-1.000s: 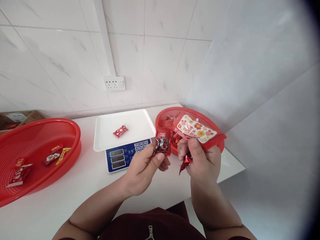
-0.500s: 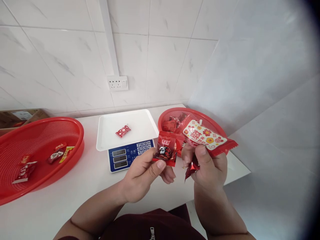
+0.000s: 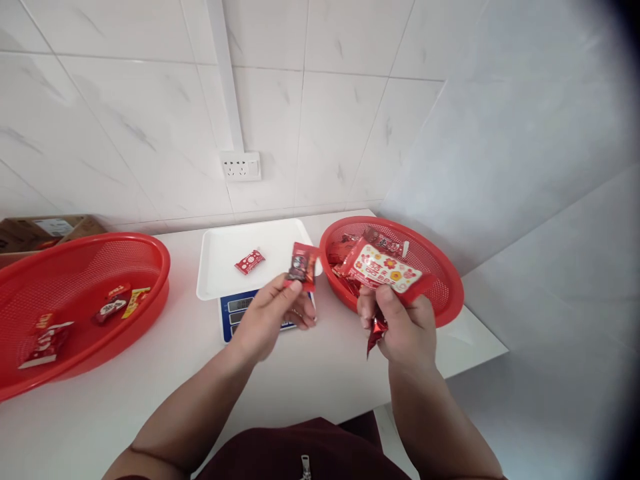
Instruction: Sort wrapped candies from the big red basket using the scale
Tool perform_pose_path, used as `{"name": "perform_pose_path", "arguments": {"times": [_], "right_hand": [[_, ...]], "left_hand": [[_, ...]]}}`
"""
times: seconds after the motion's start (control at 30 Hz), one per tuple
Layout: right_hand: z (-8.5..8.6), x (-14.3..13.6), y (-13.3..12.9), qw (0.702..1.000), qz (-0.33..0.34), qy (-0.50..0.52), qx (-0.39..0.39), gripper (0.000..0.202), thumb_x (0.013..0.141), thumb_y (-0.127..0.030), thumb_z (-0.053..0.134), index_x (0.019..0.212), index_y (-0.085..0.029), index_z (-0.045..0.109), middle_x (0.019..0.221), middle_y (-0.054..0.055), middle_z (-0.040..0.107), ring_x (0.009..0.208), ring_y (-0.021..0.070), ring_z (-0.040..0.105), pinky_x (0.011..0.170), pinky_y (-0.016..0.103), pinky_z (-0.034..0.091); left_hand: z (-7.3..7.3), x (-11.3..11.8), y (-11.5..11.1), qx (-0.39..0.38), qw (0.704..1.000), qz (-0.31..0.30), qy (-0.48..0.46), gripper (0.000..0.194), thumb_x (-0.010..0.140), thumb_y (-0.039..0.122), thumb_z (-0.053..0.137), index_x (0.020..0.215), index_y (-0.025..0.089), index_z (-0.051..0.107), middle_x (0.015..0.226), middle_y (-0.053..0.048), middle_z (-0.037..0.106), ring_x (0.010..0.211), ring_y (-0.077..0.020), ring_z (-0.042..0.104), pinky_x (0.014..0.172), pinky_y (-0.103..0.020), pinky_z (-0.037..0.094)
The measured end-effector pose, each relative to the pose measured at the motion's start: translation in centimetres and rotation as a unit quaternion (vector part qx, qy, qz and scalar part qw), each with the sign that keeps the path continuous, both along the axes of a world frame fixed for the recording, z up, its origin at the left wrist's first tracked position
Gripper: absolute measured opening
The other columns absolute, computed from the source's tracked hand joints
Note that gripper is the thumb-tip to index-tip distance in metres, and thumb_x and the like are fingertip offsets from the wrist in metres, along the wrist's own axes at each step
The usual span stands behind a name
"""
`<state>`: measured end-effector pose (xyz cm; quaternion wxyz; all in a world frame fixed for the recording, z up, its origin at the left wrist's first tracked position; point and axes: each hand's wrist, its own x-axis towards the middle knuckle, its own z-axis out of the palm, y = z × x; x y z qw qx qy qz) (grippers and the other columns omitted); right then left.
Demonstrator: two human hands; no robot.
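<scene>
My left hand (image 3: 267, 320) pinches a small red candy packet (image 3: 301, 265) by its lower edge and holds it over the right front corner of the white scale tray (image 3: 220, 280). One red wrapped candy (image 3: 249, 261) lies on that tray. My right hand (image 3: 400, 327) grips a red and white pouch with flower prints (image 3: 383, 268) above the near rim of the right red basket (image 3: 445, 293), and a red foil candy (image 3: 375, 331) sticks out under its fingers.
A blue-faced digital scale (image 3: 235, 305) stands at the middle of the white counter. A large red basket (image 3: 80, 267) with several packets sits at the left, a cardboard box (image 3: 30, 230) behind it. A wall socket (image 3: 241, 166) is above; the counter's edge drops off at the right.
My left hand has carried the small packet up and to the left, away from the right hand and over the scale tray. The right hand has lowered the pouch slightly.
</scene>
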<state>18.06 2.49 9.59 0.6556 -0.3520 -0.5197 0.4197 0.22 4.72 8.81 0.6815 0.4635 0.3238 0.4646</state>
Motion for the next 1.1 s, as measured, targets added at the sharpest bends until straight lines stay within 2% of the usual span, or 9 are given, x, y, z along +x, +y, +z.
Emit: {"name": "perform_pose_path", "arguments": {"times": [0.13, 0.2, 0.33, 0.4, 0.47, 0.63, 0.77, 0.9, 1.1], "right_hand": [[-1.5, 0.0, 0.9, 0.992, 0.054, 0.042, -0.103, 0.026, 0.081, -0.043, 0.057, 0.075, -0.018, 0.061, 0.049, -0.004, 0.052, 0.040, 0.0072, 0.046, 0.036, 0.018, 0.033], [-2.0, -0.2, 1.2, 0.987, 0.071, 0.057, -0.134, 0.028, 0.079, -0.044, 0.058, 0.073, -0.017, 0.061, 0.048, -0.004, 0.051, 0.039, 0.0064, 0.044, 0.036, 0.017, 0.032], [-2.7, -0.8, 1.5, 0.979, 0.097, 0.067, -0.168, 0.030, 0.077, -0.046, 0.060, 0.071, -0.017, 0.059, 0.048, -0.004, 0.050, 0.039, 0.0061, 0.044, 0.036, 0.017, 0.031], [-2.9, -1.0, 1.5, 0.973, 0.121, 0.061, -0.188, 0.030, 0.076, -0.047, 0.060, 0.071, -0.017, 0.058, 0.048, -0.005, 0.050, 0.038, 0.0058, 0.044, 0.035, 0.017, 0.030], [-3.1, -1.2, 1.5, 0.963, 0.161, 0.040, -0.211, 0.032, 0.076, -0.048, 0.060, 0.069, -0.017, 0.057, 0.047, -0.005, 0.049, 0.037, 0.0056, 0.043, 0.035, 0.017, 0.029], [-2.8, -1.3, 1.6, 0.946, 0.257, -0.055, -0.191, 0.037, 0.077, -0.053, 0.055, 0.071, -0.017, 0.056, 0.049, -0.005, 0.050, 0.038, 0.0060, 0.042, 0.037, 0.018, 0.032], [-1.8, -0.9, 1.6, 0.969, 0.181, -0.131, -0.102, 0.040, 0.074, -0.057, 0.057, 0.075, -0.017, 0.057, 0.057, -0.003, 0.053, 0.044, 0.0078, 0.048, 0.040, 0.019, 0.038], [-0.5, -0.9, 1.1, 0.975, 0.084, -0.193, -0.069, 0.037, 0.085, -0.049, 0.046, 0.068, -0.018, 0.056, 0.052, -0.002, 0.053, 0.043, 0.0086, 0.049, 0.041, 0.020, 0.041], [0.0, -1.2, 0.6, 0.971, 0.043, -0.230, -0.041, 0.036, 0.089, -0.042, 0.043, 0.064, -0.018, 0.053, 0.050, -0.002, 0.054, 0.043, 0.0089, 0.049, 0.040, 0.019, 0.040]], "left_hand": [[-2.6, -1.3, 4.5, -0.149, 0.985, 0.080, -0.030, 0.020, 0.084, 0.033, 0.053, 0.076, 0.015, 0.052, 0.062, -0.001, 0.063, 0.049, -0.0100, 0.060, 0.044, -0.017, 0.047], [-3.4, -1.8, 5.9, -0.195, 0.975, 0.100, -0.043, 0.017, 0.086, 0.031, 0.050, 0.084, 0.014, 0.054, 0.068, -0.002, 0.065, 0.051, -0.0105, 0.062, 0.045, -0.018, 0.048], [-3.4, -1.8, 5.8, -0.231, 0.971, 0.034, -0.049, 0.035, 0.087, 0.042, 0.047, 0.111, 0.017, 0.049, 0.094, -0.010, 0.067, 0.071, -0.0173, 0.068, 0.055, -0.024, 0.054], [-2.9, -1.4, 4.6, -0.207, 0.977, -0.023, -0.044, 0.043, 0.086, 0.047, 0.046, 0.117, 0.017, 0.048, 0.095, -0.011, 0.066, 0.072, -0.0175, 0.066, 0.054, -0.024, 0.053], [-2.2, -0.9, 3.2, -0.139, 0.988, -0.054, -0.031, 0.044, 0.085, 0.048, 0.047, 0.117, 0.018, 0.051, 0.089, -0.008, 0.065, 0.069, -0.0152, 0.063, 0.050, -0.021, 0.051], [-0.4, -0.3, 0.8, 0.031, 0.999, -0.033, 0.017, 0.031, 0.078, 0.035, 0.062, 0.105, 0.019, 0.061, 0.074, -0.001, 0.061, 0.065, -0.0097, 0.058, 0.052, -0.017, 0.050], [0.5, -0.6, 0.3, 0.073, 0.997, -0.007, 0.036, 0.028, 0.076, 0.033, 0.065, 0.099, 0.017, 0.063, 0.075, -0.001, 0.062, 0.062, -0.0091, 0.057, 0.052, -0.018, 0.052], [0.8, -0.8, 0.0, 0.086, 0.995, 0.000, 0.056, 0.028, 0.077, 0.032, 0.064, 0.101, 0.018, 0.063, 0.076, -0.001, 0.062, 0.061, -0.0090, 0.057, 0.050, -0.018, 0.052], [0.7, -0.7, -0.1, 0.073, 0.997, -0.001, 0.033, 0.029, 0.079, 0.038, 0.060, 0.101, 0.019, 0.062, 0.074, 0.000, 0.060, 0.059, -0.0090, 0.057, 0.048, -0.019, 0.053]]}}
